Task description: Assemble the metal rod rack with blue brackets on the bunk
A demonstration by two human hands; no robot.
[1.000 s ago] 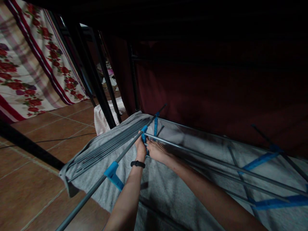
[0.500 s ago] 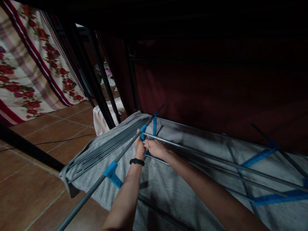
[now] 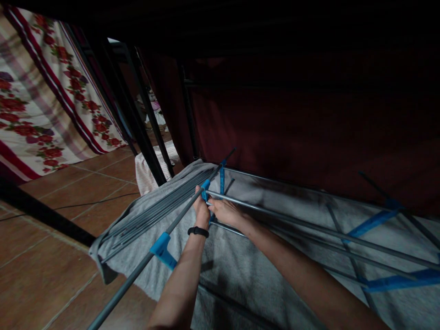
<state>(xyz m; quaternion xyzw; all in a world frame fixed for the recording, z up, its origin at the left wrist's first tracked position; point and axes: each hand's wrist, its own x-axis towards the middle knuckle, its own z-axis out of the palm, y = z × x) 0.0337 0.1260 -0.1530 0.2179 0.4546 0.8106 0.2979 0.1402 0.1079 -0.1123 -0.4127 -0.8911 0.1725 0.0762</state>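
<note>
A frame of grey metal rods with blue plastic connectors lies over a grey towel (image 3: pixel 240 270) on the floor. My left hand (image 3: pixel 200 210), with a black band at the wrist, is closed round the long diagonal rod (image 3: pixel 151 254) just below a blue corner connector (image 3: pixel 205 185). My right hand (image 3: pixel 223 211) is closed round the end of a horizontal silver rod (image 3: pixel 309 229) where it meets that connector. Both hands touch each other at the joint.
A bundle of loose grey rods (image 3: pixel 161 206) lies on the towel's left part. Another blue connector (image 3: pixel 161 250) sits lower on the diagonal rod. Black furniture legs (image 3: pixel 137 128), a floral cloth (image 3: pixel 44 101) and brown floor tiles (image 3: pixel 51 247) are at left; a dark red drape (image 3: pixel 309 128) hangs behind.
Both hands stay at the blue corner joint; the right hand has shifted slightly along the silver rod toward the connector. The view has moved a little.
</note>
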